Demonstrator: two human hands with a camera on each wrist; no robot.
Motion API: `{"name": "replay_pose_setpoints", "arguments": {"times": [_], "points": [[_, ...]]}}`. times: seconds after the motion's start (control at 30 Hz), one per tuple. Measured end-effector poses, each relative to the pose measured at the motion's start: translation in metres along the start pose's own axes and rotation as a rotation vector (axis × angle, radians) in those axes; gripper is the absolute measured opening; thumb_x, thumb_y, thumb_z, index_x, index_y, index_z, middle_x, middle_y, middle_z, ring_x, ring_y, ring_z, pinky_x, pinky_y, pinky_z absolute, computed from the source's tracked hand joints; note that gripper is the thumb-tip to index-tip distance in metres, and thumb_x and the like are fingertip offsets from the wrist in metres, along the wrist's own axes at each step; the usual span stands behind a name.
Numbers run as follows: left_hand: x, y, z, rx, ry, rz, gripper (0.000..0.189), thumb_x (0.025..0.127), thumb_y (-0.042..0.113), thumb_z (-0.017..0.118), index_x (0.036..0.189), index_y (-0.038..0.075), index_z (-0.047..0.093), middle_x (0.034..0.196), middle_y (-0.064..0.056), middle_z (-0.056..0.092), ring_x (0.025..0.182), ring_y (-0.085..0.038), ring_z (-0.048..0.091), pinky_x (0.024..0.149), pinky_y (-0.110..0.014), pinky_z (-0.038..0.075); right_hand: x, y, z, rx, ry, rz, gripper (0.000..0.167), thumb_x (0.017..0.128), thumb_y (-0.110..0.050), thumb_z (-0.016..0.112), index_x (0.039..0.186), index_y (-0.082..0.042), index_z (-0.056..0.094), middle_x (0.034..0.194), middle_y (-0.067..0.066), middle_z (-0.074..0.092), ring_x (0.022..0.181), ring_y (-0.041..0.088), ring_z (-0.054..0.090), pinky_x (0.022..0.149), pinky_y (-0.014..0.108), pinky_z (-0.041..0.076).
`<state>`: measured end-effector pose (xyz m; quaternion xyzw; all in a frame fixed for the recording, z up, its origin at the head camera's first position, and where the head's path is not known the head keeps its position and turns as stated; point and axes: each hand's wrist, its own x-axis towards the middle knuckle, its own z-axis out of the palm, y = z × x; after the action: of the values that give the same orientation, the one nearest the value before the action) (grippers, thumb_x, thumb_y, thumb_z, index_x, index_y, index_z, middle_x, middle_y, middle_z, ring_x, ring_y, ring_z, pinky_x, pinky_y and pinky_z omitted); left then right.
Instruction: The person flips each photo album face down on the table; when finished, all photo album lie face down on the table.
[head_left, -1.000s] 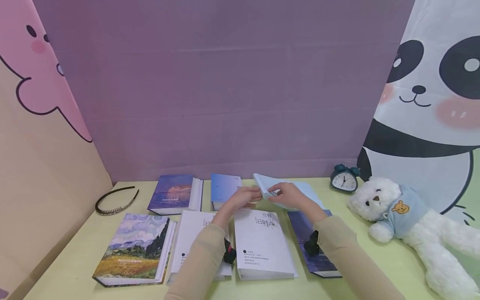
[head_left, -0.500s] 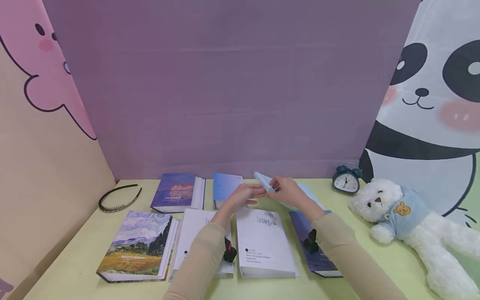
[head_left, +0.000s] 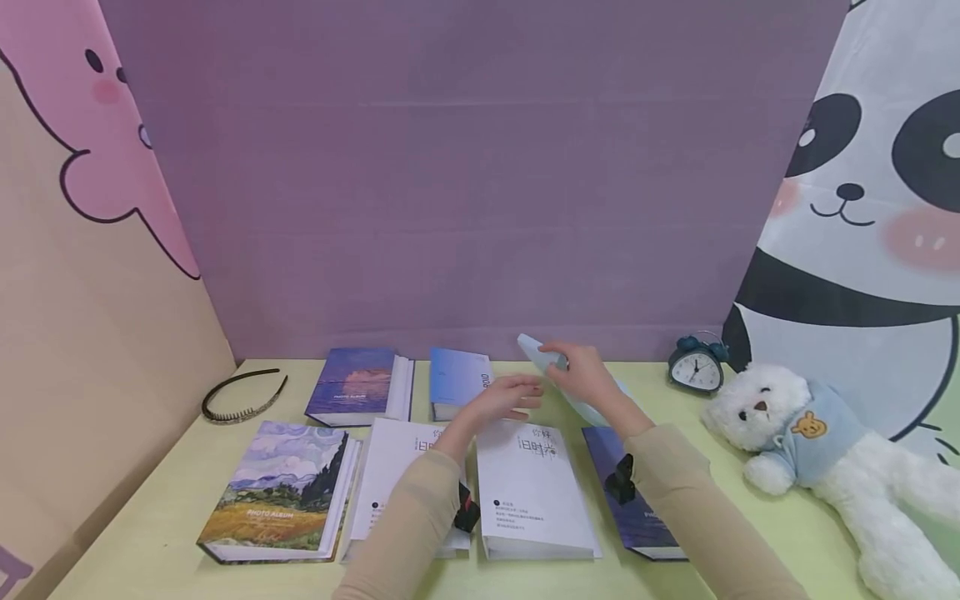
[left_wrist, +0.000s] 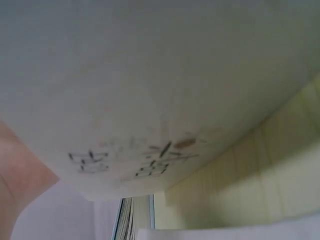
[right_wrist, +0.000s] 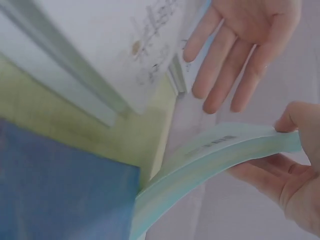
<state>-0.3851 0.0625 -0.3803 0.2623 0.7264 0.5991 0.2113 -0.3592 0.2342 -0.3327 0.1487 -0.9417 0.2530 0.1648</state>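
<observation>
My right hand (head_left: 588,375) pinches the left end of a thin, pale blue, bendable booklet (right_wrist: 215,150), thumb on one face and fingers on the other. The booklet bows in the right wrist view, and dark barcode-like print shows on it. Beside it, apart from it, my left hand (head_left: 506,398) holds nothing; its fingers are extended in the right wrist view. Below the left hand lies a white photo album (head_left: 536,500) with dark lettering. A dark blue album (head_left: 622,492) lies under my right forearm. In the head view, my right hand and forearm hide part of the booklet.
Another white album (head_left: 367,525) lies partly under my left sleeve. A landscape-cover album (head_left: 277,492), a purple sunset album (head_left: 352,387) and a light blue album (head_left: 457,379) lie around. A headband (head_left: 240,414) is at left; an alarm clock (head_left: 696,368) and teddy bear (head_left: 840,458) are at right.
My left hand has come away from the booklet's edge. My right hand has raised the booklet's left end slightly. The head view has shifted a little.
</observation>
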Motion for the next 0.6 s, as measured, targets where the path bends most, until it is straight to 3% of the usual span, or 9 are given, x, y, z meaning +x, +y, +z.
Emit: {"name": "replay_pose_setpoints", "arguments": {"times": [0.1, 0.37, 0.47, 0.6], "points": [[0.000, 0.002, 0.002, 0.018, -0.008, 0.007, 0.046, 0.102, 0.023, 0.040, 0.143, 0.003, 0.036, 0.142, -0.018, 0.045, 0.126, -0.030, 0.049, 0.101, -0.042, 0.045, 0.002, -0.002, -0.004, 0.038, 0.052, 0.016, 0.032, 0.090, -0.010, 0.054, 0.120, -0.005, 0.062, 0.043, -0.005, 0.029, 0.038, 0.009, 0.021, 0.038, 0.022, 0.025], [0.002, 0.001, 0.001, 0.041, -0.040, 0.029, 0.048, 0.102, 0.024, 0.038, 0.146, 0.004, 0.032, 0.145, -0.018, 0.040, 0.128, -0.031, 0.047, 0.101, -0.042, 0.044, 0.007, -0.007, -0.008, 0.154, 0.208, 0.051, 0.034, 0.087, -0.009, 0.053, 0.120, -0.003, 0.063, 0.042, -0.004, 0.038, 0.035, 0.008, 0.030, 0.037, 0.022, 0.027], [0.003, -0.001, -0.001, 0.033, -0.032, 0.028, 0.049, 0.102, 0.025, 0.038, 0.146, 0.005, 0.031, 0.145, -0.017, 0.040, 0.128, -0.030, 0.048, 0.101, -0.042, 0.045, 0.009, -0.009, -0.010, 0.192, 0.289, 0.091, 0.034, 0.087, -0.009, 0.053, 0.119, -0.003, 0.064, 0.039, -0.006, 0.036, 0.032, 0.007, 0.035, 0.036, 0.022, 0.031], [0.003, 0.000, -0.003, 0.019, -0.029, 0.035, 0.049, 0.102, 0.025, 0.039, 0.146, 0.005, 0.032, 0.145, -0.018, 0.040, 0.128, -0.030, 0.048, 0.102, -0.041, 0.044, 0.012, -0.012, -0.014, 0.250, 0.396, 0.129, 0.033, 0.087, -0.009, 0.054, 0.117, -0.004, 0.065, 0.045, 0.000, 0.046, 0.035, 0.005, 0.045, 0.038, 0.021, 0.042]]}}
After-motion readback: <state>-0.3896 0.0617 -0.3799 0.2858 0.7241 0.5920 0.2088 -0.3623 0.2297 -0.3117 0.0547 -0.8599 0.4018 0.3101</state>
